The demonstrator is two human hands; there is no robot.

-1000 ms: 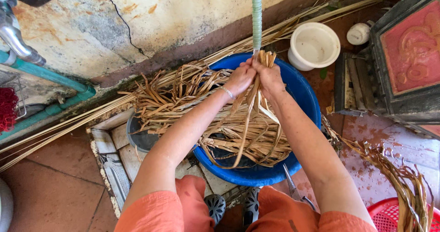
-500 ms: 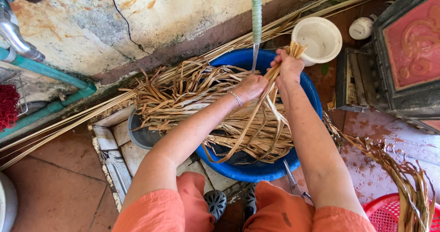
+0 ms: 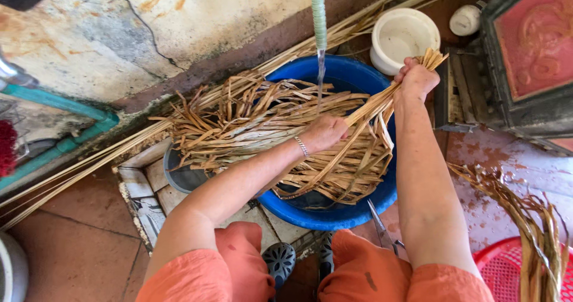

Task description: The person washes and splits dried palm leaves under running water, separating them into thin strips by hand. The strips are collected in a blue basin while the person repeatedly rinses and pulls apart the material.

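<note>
Bundle: a sheaf of dried, tan reed strips [image 3: 364, 108] is held stretched on a slant over the blue basin [image 3: 334, 215], its upper ends at 1 o'clock and its loose tails fanning down toward 6 o'clock inside the basin.
Why so held: the strips appear to be kept taut between two grips so that they stay gathered above the basin, just beside the thin stream falling from the green hose [image 3: 319, 12]; this is judged from the pose, not seen.
Right hand [image 3: 416, 80]: set at 1 o'clock of the basin; the fingers are closed in a fist around the top of the sheaf, with the cut ends sticking out past the knuckles.
Left hand [image 3: 325, 132]: set near the basin's centre; the fingers are curled shut around the sheaf lower down, and a thin bracelet is seen at the wrist.
Loose pile: more strips [image 3: 239, 120] are laid across the basin's rim at 9 to 10 o'clock, spilling onto a dark pan [image 3: 182, 176].
White tub [image 3: 404, 36]: stood empty at 1 o'clock, just beyond the right fist, apart from the basin.
Red basket [image 3: 507, 272]: placed at 4 o'clock, with a further bunch of strips draped over its rim.
Scissors [image 3: 382, 230]: laid on the floor at 5 o'clock, touching the basin's outer wall or nearly so; which cannot be told.
</note>
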